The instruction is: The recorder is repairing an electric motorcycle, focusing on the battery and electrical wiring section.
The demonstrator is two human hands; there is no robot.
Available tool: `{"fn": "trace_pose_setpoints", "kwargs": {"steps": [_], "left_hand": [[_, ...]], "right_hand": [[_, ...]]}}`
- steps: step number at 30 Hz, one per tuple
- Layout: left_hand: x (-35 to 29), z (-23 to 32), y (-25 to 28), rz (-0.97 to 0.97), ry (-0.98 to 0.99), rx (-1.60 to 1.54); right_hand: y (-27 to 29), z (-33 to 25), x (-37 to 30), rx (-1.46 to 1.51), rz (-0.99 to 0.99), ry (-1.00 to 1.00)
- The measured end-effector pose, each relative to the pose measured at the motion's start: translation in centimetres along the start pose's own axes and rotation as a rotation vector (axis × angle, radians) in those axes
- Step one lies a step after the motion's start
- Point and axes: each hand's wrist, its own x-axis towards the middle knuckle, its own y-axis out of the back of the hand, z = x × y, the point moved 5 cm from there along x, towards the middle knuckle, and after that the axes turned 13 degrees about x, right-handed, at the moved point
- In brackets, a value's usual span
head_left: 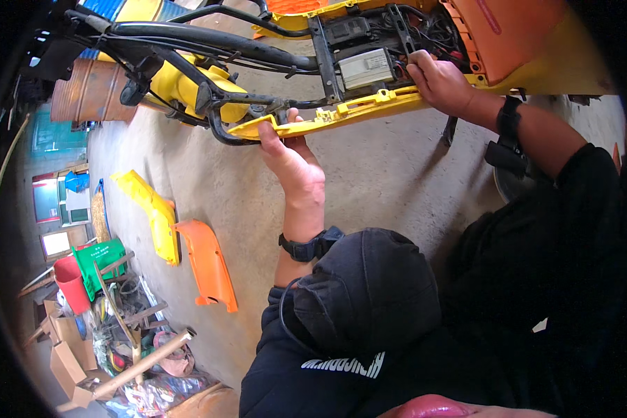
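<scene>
Yellow panel (348, 113) runs along near side of black frame (324, 59). Left hand (292, 159) grasps its left end, thumb in front. Right hand (444, 85) rests at its edge near silver box (366, 68); whether gripping, I cannot tell. Orange cover (207, 265) lies on floor (390, 184).

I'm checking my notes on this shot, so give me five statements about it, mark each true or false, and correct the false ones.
1. The left hand holds the yellow panel near its left end. True.
2. The right hand rests on the floor. False: it is raised, near the silver box.
3. A loose orange panel lies on the floor beside a loose yellow piece. True.
4. The bucket next to the green sack is blue. False: it is red.
5. The left wrist wears a black strap. True.
</scene>
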Motion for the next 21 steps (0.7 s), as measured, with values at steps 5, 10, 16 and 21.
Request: {"fn": "trace_pose_setpoints", "kwargs": {"steps": [5, 10, 16, 21], "left_hand": [[0.1, -1.2, 0.8, -0.096, 0.005, -0.038], [0.0, -1.9, 1.1, -0.204, 0.072, -0.111], [-0.2, -1.4, 1.1, -0.167, 0.089, -0.098], [-0.3, -1.8, 1.5, -0.167, 0.110, -0.050]], "right_hand": [[0.0, 0.0, 0.1, 0.015, -0.033, -0.039], [-0.3, 0.1, -0.3, 0.019, -0.099, -0.106], [-0.2, 0.2, -0.1, 0.029, 0.006, -0.037], [-0.7, 0.7, -0.6, 0.008, -0.075, -0.110]]}}
